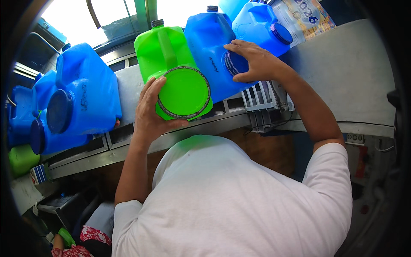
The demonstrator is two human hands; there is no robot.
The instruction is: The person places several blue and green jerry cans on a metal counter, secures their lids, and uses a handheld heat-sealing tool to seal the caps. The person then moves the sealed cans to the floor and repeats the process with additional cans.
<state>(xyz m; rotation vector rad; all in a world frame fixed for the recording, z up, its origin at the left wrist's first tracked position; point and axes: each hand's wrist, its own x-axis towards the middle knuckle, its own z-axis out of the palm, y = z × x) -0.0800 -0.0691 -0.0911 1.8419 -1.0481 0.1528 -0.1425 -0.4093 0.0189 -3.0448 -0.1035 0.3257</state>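
A bright green water jug (165,53) with a wide round green lid lies tilted on a metal counter (141,143). My left hand (150,113) cups the left and lower rim of that lid. Right beside it stands a blue jug (209,47), and my right hand (252,60) rests spread over its dark blue round cap. A second blue jug (257,23) sits just behind my right hand. My white shirt fills the lower middle of the view.
Several more blue jugs (81,98) are stacked at the left, with a green one (21,158) low beside them. A white slatted rack (261,98) sits under my right forearm. A grey wall (351,73) runs along the right, with a printed poster (304,15) above it.
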